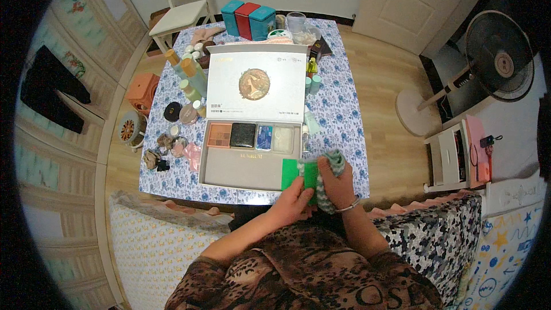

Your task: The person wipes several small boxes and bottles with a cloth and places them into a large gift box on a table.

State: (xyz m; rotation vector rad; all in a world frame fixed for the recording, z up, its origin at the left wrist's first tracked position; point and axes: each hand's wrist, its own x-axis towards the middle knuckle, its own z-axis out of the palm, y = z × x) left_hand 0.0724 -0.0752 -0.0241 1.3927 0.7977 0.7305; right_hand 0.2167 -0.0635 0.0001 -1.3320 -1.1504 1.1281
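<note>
Over the front right corner of an open white box (247, 171), my left hand (291, 200) grips a bright green flat item (290, 173). It shows two panels side by side; whether it is a folding case cannot be told. A crumpled grey-green and white cloth (326, 195) is bunched in my right hand (340, 186), held against the green item's right side. Along the box's back edge lie an orange makeup palette (219, 135), a black square case (243, 135), a blue packet (264, 137) and a clear-lidded pale case (283, 138).
The box's lid (281, 86) stands raised behind it. Bottles (195, 76), a round black compact (172, 111) and small bags (166, 143) crowd the table's left. Blue and red tins (248, 21) stand at the back. A fan (499, 63) is on the right.
</note>
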